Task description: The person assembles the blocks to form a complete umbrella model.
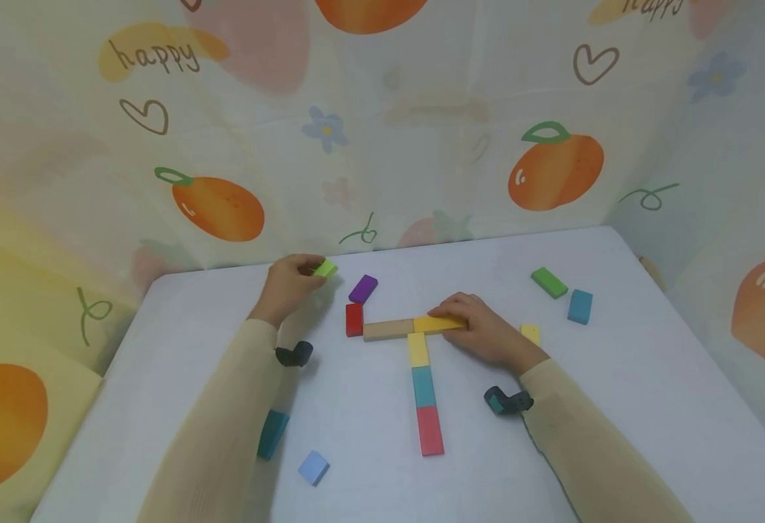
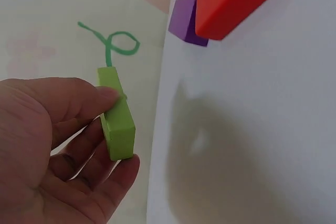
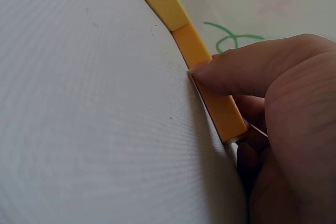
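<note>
My left hand (image 1: 288, 287) pinches a light green block (image 2: 119, 121) between thumb and fingers, near the table's back edge. A purple block (image 1: 363, 289) lies just right of that hand, close to a red block (image 1: 354, 319). Beside the red one, a tan block (image 1: 389, 330) meets the yellow-orange block (image 3: 223, 111) end to end. My right hand (image 1: 483, 327) grips this yellow-orange block, thumb on its near side. Below that row, a yellow block (image 1: 418, 350), a teal block (image 1: 424, 386) and a pinkish-red block (image 1: 431, 431) form a line towards me.
At the right lie a green block (image 1: 548, 282) and a blue block (image 1: 580, 306). Another yellow block (image 1: 529, 333) is partly hidden by the right hand. A dark teal block (image 1: 272, 434) and a light blue block (image 1: 314, 468) lie near the left forearm. Patterned cloth (image 1: 421, 160) hangs behind.
</note>
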### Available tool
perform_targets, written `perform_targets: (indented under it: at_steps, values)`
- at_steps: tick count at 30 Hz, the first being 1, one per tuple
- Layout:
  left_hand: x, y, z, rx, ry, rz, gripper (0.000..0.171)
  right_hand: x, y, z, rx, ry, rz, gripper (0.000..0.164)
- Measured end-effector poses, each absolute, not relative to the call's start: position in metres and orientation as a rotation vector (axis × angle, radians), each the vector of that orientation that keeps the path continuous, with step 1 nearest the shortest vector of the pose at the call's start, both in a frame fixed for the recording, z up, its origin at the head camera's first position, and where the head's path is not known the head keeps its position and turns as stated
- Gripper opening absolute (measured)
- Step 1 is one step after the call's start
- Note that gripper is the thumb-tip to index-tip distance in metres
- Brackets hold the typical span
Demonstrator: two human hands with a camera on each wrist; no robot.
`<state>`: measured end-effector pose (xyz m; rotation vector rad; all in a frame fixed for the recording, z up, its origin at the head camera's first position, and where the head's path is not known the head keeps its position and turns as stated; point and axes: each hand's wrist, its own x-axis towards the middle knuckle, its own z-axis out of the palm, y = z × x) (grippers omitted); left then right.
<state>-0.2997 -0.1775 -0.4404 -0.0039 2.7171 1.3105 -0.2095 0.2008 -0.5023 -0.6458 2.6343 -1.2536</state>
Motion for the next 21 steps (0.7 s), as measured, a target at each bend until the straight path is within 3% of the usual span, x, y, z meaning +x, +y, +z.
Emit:
perform_targets:
  at_steps: [21]
  values:
    - [-0.326,-0.115,-0.419,0.298,2.729,1.227,0.043,-0.212,0.202,-0.506,-0.660,2.632,-1.260,0.037]
